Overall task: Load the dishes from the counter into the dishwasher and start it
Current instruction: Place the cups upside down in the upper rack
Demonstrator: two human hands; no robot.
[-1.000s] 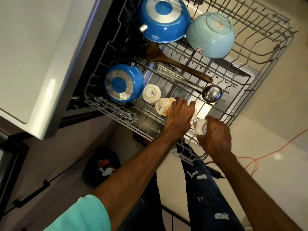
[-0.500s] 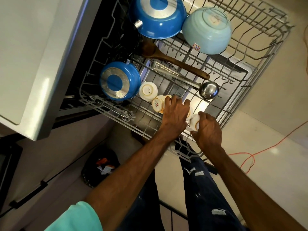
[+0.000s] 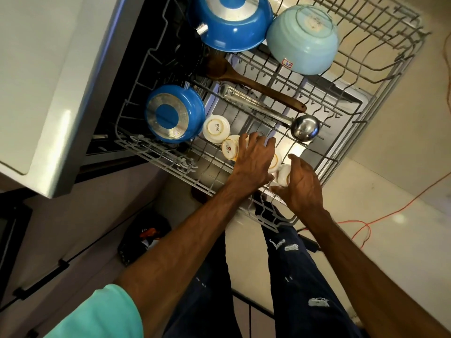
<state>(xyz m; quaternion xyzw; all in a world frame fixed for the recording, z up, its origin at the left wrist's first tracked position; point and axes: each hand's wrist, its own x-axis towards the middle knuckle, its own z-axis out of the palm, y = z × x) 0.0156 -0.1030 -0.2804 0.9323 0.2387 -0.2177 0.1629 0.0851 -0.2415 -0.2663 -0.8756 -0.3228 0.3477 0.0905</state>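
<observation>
The pulled-out dishwasher rack (image 3: 156, 156) holds upturned dishes. Two small white cups (image 3: 216, 128) (image 3: 229, 149) stand bottom-up beside a small blue pan (image 3: 174, 114). My left hand (image 3: 253, 162) reaches over the rack's front part, its fingers curled over a third white cup (image 3: 276, 164), which is mostly hidden. Just to its right, my right hand (image 3: 301, 184) grips a fourth white cup (image 3: 284, 176), held low at the rack's front edge and touching the third one.
Farther back in the rack lie a steel ladle (image 3: 306, 128), a wooden spoon (image 3: 256, 84), a large blue pot (image 3: 231, 19) and a pale blue bowl (image 3: 302, 40). A white countertop (image 3: 36, 81) is at the left. An orange cable (image 3: 380, 215) crosses the floor at the right.
My right hand has brought its cup a little leftward, closer to the cup under my left hand. My left hand stays over the same spot in the rack.
</observation>
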